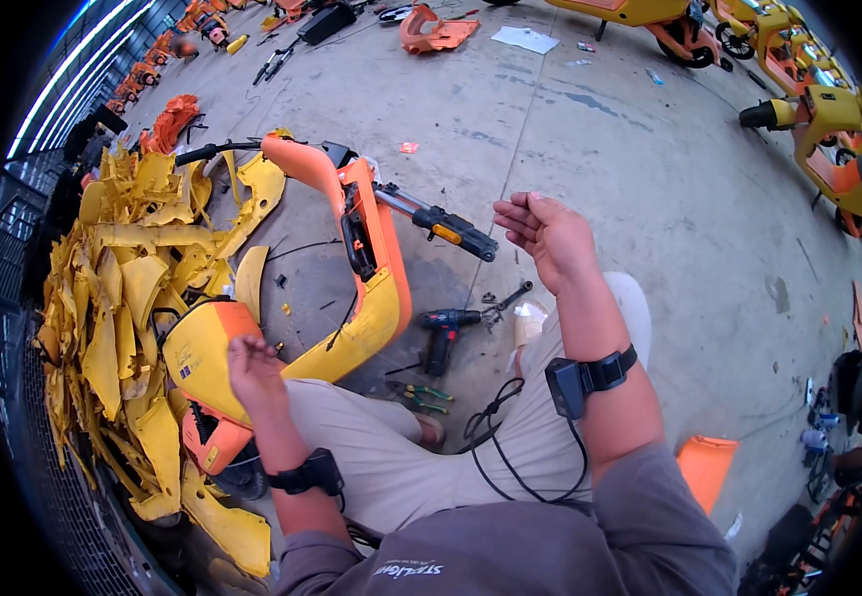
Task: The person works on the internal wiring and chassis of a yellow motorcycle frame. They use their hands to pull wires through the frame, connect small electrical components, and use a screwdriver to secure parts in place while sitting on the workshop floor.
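Note:
An orange and yellow scooter frame lies on its side on the floor before me. Its front fork points toward my right hand, which is raised in the air with loosely bent fingers and holds nothing visible. My left hand is over the scooter's yellow and orange rear section, fingers loosely apart; whether it touches is hard to tell. Between my legs and the frame lie a cordless drill, green-handled pliers and a dark wrench. Each forearm wears a strapped black device.
A large heap of yellow body panels rises at my left. Parked scooters stand at the far right. An orange panel lies by my right side, and an orange shell lies farther off. A black cable loops across my lap.

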`<action>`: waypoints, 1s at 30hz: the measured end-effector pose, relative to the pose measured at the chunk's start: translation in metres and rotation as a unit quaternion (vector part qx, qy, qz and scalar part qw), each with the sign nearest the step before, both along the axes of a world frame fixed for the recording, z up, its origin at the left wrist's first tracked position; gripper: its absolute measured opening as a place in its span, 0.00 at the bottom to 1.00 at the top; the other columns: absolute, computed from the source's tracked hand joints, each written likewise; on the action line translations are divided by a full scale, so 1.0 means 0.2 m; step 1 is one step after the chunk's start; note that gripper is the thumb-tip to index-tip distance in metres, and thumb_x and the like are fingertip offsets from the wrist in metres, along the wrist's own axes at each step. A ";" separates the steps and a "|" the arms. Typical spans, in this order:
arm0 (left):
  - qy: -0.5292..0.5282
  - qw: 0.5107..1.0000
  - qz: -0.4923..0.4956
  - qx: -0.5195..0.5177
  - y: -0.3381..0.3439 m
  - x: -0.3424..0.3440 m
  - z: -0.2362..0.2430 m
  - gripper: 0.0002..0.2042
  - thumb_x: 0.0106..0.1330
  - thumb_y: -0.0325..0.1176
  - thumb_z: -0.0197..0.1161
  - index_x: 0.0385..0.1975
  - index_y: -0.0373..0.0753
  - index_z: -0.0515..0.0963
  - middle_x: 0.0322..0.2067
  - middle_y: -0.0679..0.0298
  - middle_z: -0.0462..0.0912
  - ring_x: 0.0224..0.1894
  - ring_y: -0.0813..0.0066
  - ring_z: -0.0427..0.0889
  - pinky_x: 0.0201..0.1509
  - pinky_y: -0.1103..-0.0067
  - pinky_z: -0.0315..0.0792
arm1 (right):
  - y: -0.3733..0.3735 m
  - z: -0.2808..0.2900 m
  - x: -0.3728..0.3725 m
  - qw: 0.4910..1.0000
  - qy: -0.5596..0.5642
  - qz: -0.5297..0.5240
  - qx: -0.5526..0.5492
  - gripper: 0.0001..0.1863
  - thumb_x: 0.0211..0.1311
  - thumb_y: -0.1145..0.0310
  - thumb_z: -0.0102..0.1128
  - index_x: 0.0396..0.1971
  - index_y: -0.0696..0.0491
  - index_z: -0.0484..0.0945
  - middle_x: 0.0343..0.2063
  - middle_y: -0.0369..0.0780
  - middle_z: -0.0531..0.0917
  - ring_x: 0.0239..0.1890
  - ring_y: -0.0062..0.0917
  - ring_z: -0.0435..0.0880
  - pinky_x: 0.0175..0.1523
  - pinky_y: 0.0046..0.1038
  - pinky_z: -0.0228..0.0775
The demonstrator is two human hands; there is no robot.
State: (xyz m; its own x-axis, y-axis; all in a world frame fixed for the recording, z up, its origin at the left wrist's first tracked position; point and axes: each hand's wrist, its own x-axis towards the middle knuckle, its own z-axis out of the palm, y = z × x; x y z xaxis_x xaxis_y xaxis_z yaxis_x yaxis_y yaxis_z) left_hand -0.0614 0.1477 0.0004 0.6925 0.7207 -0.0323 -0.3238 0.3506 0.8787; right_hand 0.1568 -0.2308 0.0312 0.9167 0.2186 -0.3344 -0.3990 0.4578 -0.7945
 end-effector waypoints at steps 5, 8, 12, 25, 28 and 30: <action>-0.014 0.997 0.081 0.011 0.28 -0.17 0.06 0.06 0.70 0.36 0.53 0.34 0.41 0.71 0.31 0.70 0.74 0.33 0.79 0.73 0.37 0.80 0.69 | -0.03 0.00 0.02 1.000 -0.005 -0.023 0.001 0.14 0.71 0.65 0.41 0.43 0.59 0.73 0.41 0.46 0.83 0.42 0.29 0.83 0.46 0.27 0.70; -0.031 0.991 0.131 -0.002 0.36 -0.23 0.09 0.06 0.70 0.35 0.53 0.34 0.41 0.72 0.30 0.70 0.76 0.32 0.80 0.74 0.35 0.82 0.69 | -0.09 0.00 0.03 0.999 -0.001 -0.042 0.011 0.14 0.71 0.65 0.42 0.43 0.59 0.72 0.41 0.46 0.83 0.42 0.30 0.83 0.46 0.28 0.70; -0.032 0.988 0.151 -0.001 0.54 -0.44 0.14 0.07 0.70 0.35 0.53 0.34 0.39 0.73 0.29 0.69 0.76 0.31 0.79 0.74 0.35 0.82 0.69 | -0.14 -0.01 0.07 0.997 -0.010 -0.074 0.011 0.14 0.71 0.65 0.42 0.44 0.58 0.72 0.42 0.45 0.83 0.43 0.30 0.82 0.46 0.28 0.69; -0.075 0.996 0.035 -0.033 0.19 -0.14 0.33 0.06 0.69 0.33 0.54 0.34 0.38 0.74 0.29 0.67 0.76 0.32 0.79 0.73 0.35 0.82 0.68 | -0.09 -0.06 0.09 0.977 0.005 -0.213 0.007 0.14 0.70 0.63 0.45 0.45 0.57 0.72 0.38 0.40 0.82 0.38 0.24 0.79 0.42 0.26 0.66; -0.109 0.988 -0.091 -0.063 -0.18 0.13 0.38 0.07 0.70 0.33 0.53 0.38 0.37 0.73 0.33 0.66 0.77 0.35 0.77 0.75 0.37 0.81 0.70 | 0.00 -0.04 0.02 0.974 -0.022 -0.227 -0.018 0.14 0.69 0.62 0.46 0.39 0.57 0.75 0.31 0.39 0.81 0.32 0.22 0.77 0.37 0.24 0.66; -0.080 0.994 -0.078 0.005 -0.40 0.23 0.43 0.07 0.71 0.33 0.51 0.40 0.38 0.72 0.36 0.64 0.78 0.36 0.74 0.78 0.39 0.79 0.73 | 0.09 0.02 -0.13 0.973 -0.213 0.020 0.082 0.16 0.70 0.60 0.46 0.32 0.58 0.77 0.25 0.39 0.79 0.27 0.21 0.77 0.33 0.22 0.67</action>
State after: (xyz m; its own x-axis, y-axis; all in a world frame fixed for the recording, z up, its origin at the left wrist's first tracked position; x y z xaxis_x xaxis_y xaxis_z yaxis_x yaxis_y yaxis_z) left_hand -0.0151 0.0681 0.0861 0.7916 0.6037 0.0943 -0.4026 0.3992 0.8237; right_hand 0.1316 -0.2137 0.0359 0.9541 0.2755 0.1170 -0.0693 0.5836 -0.8091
